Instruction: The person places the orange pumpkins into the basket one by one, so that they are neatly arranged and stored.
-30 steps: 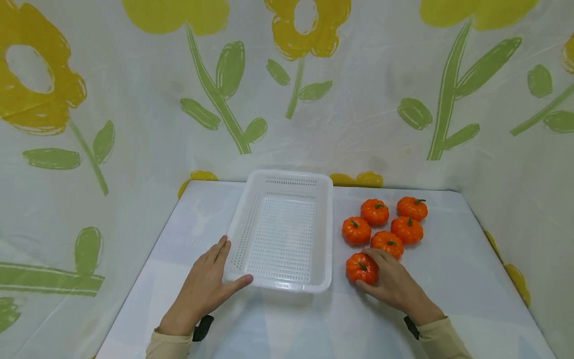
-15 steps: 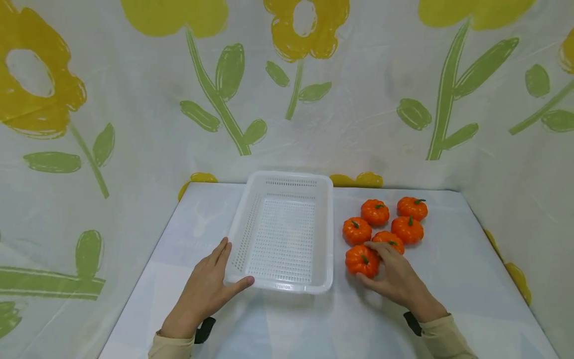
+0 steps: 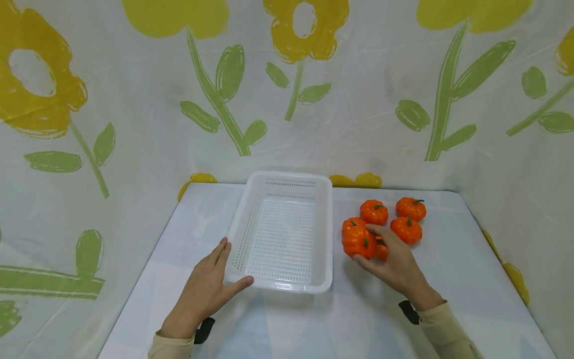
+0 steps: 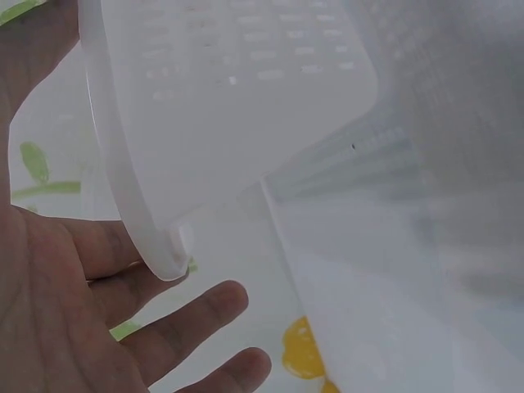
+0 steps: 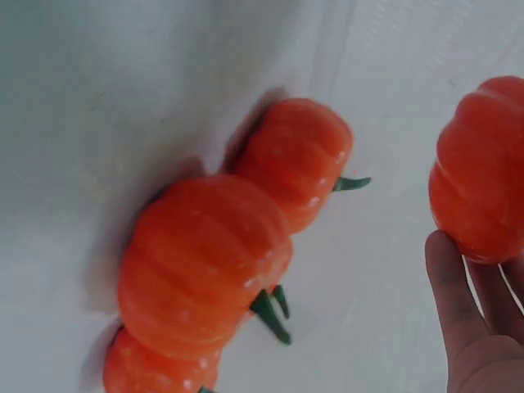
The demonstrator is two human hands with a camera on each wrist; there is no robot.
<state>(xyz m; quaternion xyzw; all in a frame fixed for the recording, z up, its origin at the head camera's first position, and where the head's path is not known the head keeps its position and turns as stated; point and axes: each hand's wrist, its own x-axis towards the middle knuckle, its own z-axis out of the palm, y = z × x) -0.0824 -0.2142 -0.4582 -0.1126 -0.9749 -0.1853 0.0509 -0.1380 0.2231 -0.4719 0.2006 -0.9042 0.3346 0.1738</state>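
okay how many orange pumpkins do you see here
6: the held pumpkin in the right hand; the left pumpkin and the near pumpkin, both partly covered in the head view; the back-left pumpkin; the back-right pumpkin; and the right pumpkin in front of that one.

The right hand [image 3: 398, 265] holds a ribbed, green-stemmed orange pumpkin [image 3: 357, 242] beside a white perforated plastic basket [image 3: 305, 287] the left hand [image 3: 204, 285] touches.

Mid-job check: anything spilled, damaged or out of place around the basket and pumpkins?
Nothing stands out. The basket sits open side up with no visible crack; five pumpkins are grouped to its right; the right hand holds a sixth pumpkin that looks undamaged.
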